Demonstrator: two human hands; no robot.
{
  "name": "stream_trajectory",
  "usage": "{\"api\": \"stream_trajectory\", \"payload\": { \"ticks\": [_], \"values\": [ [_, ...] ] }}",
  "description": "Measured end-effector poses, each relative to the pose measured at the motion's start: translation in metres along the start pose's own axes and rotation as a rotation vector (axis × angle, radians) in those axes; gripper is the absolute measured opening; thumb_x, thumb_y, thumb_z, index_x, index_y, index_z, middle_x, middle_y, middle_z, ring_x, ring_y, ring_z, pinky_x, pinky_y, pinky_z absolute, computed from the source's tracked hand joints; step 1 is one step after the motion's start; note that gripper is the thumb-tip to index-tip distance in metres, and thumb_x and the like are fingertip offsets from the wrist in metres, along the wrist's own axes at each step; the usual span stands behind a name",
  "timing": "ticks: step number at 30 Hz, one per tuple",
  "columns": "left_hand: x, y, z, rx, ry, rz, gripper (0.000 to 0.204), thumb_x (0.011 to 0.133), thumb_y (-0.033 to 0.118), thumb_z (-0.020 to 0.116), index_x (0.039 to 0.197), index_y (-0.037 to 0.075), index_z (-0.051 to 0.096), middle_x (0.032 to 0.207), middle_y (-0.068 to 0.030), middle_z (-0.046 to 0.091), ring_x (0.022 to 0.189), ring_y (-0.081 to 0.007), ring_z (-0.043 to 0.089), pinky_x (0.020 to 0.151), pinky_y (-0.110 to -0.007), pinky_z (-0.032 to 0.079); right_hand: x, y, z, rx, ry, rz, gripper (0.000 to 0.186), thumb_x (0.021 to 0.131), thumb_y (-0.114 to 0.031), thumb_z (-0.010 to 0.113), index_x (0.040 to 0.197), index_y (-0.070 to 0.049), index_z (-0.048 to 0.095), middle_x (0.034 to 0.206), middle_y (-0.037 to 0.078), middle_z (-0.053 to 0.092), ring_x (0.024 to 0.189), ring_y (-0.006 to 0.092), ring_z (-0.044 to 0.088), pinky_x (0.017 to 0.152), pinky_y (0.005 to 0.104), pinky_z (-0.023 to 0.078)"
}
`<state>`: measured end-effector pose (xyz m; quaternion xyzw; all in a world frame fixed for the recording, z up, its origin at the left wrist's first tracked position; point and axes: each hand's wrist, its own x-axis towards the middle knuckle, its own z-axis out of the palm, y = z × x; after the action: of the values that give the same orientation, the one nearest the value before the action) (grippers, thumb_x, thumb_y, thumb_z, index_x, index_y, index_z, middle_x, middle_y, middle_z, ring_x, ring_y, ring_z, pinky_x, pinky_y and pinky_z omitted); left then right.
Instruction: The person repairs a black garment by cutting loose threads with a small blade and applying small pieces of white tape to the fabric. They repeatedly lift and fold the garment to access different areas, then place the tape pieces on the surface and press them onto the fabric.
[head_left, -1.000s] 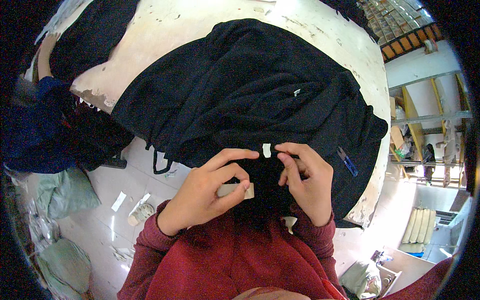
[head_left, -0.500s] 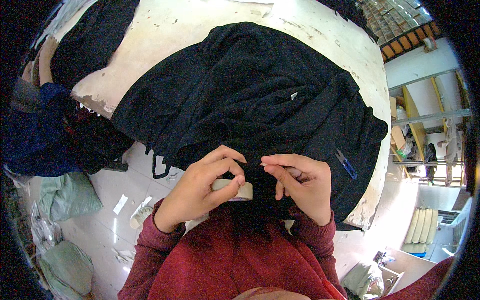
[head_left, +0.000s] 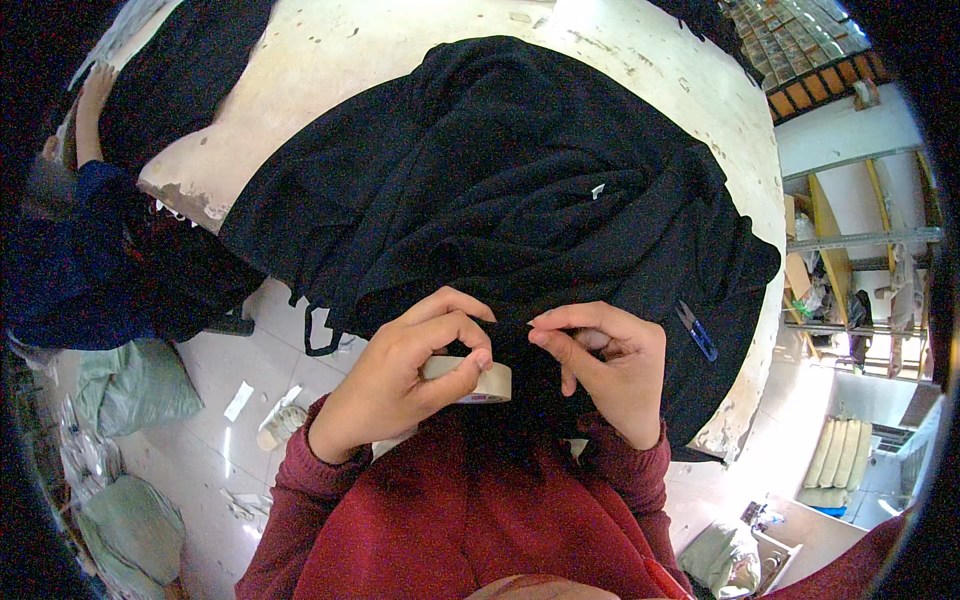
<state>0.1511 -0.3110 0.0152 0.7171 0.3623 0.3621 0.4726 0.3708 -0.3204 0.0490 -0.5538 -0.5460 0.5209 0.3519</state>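
A roll of pale masking tape [head_left: 497, 383] is gripped between the thumb and curled fingers of my left hand [head_left: 405, 365]. My right hand [head_left: 610, 365], level with it, has thumb and forefinger pinched together; what is between their tips is too small to make out. Under and beyond both hands spreads a large black garment [head_left: 480, 170], bunched in folds, with a small white tag [head_left: 598, 191] on it. To the right of my right hand, thread snips [head_left: 697, 332] with blue handles lie on the black cloth.
The pale worn table [head_left: 330, 70] carries the garment. At the far left a co-worker's arm [head_left: 88, 115] reaches over more black cloth [head_left: 185, 80]. Green sacks [head_left: 140, 385] and paper scraps [head_left: 239, 401] lie on the floor at left. Shelves [head_left: 860, 240] stand at right.
A small pale bit that showed at my right fingertips is now barely visible. My right hand has shifted slightly right, away from my left. The left hand keeps its hold on the tape.
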Motion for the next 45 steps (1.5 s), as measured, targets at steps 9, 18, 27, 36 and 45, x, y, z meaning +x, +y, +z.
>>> {"api": "stream_trajectory", "payload": {
  "ticks": [9, 18, 27, 36, 45],
  "values": [
    [0.002, 0.0, -0.001, -0.053, 0.009, -0.043, 0.007, 0.086, 0.009, 0.062, 0.088, 0.003, 0.06, 0.105, -0.0114, 0.058, 0.095, -0.0253, 0.06, 0.083, -0.032, 0.047, 0.003, 0.002, -0.001, -0.168, -0.065, -0.229, 0.019, 0.08, 0.004, 0.068, 0.096, -0.006, 0.073, 0.096, 0.008, 0.071, 0.08, 0.0155, 0.069, 0.062, 0.0243, 0.053],
    [-0.023, 0.013, 0.004, 0.036, 0.126, -0.085, 0.007, 0.086, 0.007, 0.061, 0.092, 0.006, 0.063, 0.124, -0.0185, 0.048, 0.121, -0.0322, 0.044, 0.1, -0.042, 0.036, -0.013, -0.007, 0.019, -0.351, 0.094, -0.321, 0.035, 0.073, -0.002, 0.079, 0.107, -0.006, 0.07, 0.097, 0.009, 0.067, 0.059, 0.005, 0.049, 0.053, 0.0178, 0.04],
    [-0.059, 0.03, 0.041, 0.045, 0.366, 0.001, 0.044, 0.086, -0.001, 0.06, 0.128, 0.006, 0.049, 0.126, -0.0206, 0.045, 0.101, -0.028, 0.056, 0.082, -0.036, 0.049, -0.048, 0.014, 0.043, -0.237, 0.012, -0.427, 0.024, 0.076, -0.009, 0.078, 0.099, -0.005, 0.07, 0.094, 0.005, 0.065, 0.067, 0.0091, 0.056, 0.057, 0.0227, 0.045],
    [-0.091, 0.042, 0.053, 0.098, 0.019, -0.484, 0.02, 0.095, 0.018, 0.055, 0.104, 0.0, 0.056, 0.085, -0.0188, 0.063, 0.073, -0.0311, 0.063, 0.065, -0.037, 0.05, -0.072, 0.041, 0.057, -0.335, 0.024, -0.317, 0.007, 0.083, -0.003, 0.068, 0.089, -0.003, 0.065, 0.09, 0.009, 0.065, 0.066, 0.0134, 0.06, 0.058, 0.0239, 0.046],
    [-0.094, 0.053, 0.071, 0.138, 0.072, -0.464, 0.022, 0.097, 0.017, 0.05, 0.112, 0.0, 0.051, 0.082, -0.0218, 0.064, 0.076, -0.037, 0.066, 0.063, -0.041, 0.05, -0.083, 0.037, 0.042, -0.194, -0.025, -0.303, 0.02, 0.081, -0.006, 0.073, 0.1, -0.004, 0.066, 0.094, 0.009, 0.067, 0.067, 0.0149, 0.063, 0.057, 0.0262, 0.049]
  ]
}}
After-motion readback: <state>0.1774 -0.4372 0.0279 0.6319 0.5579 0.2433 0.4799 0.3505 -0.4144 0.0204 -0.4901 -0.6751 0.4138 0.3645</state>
